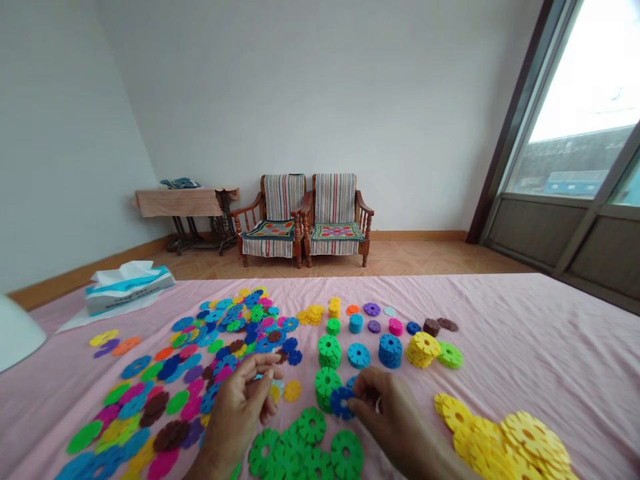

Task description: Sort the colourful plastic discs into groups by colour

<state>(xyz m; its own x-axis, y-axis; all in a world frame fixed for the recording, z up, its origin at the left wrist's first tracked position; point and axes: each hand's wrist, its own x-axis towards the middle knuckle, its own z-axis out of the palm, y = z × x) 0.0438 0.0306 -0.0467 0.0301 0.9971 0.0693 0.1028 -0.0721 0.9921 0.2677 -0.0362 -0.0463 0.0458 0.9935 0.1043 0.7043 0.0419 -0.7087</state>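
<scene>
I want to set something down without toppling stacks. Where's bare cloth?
Widest: the pink cloth right of the brown discs, beyond the large yellow pile. A narrow strip runs behind the pink stack, along the far edge. Crowded: the mixed discs on the left, and the green pile by the right hand.

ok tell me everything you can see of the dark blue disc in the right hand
The dark blue disc is round and flat, with a notched rim like a flower and a small hole in the middle; it looks like plastic. The fingers of the right hand grip its right edge, covering part of it. Its face is turned towards the camera. It overlaps the lower right side of a green stack in this view; whether they touch can't be told.
</scene>
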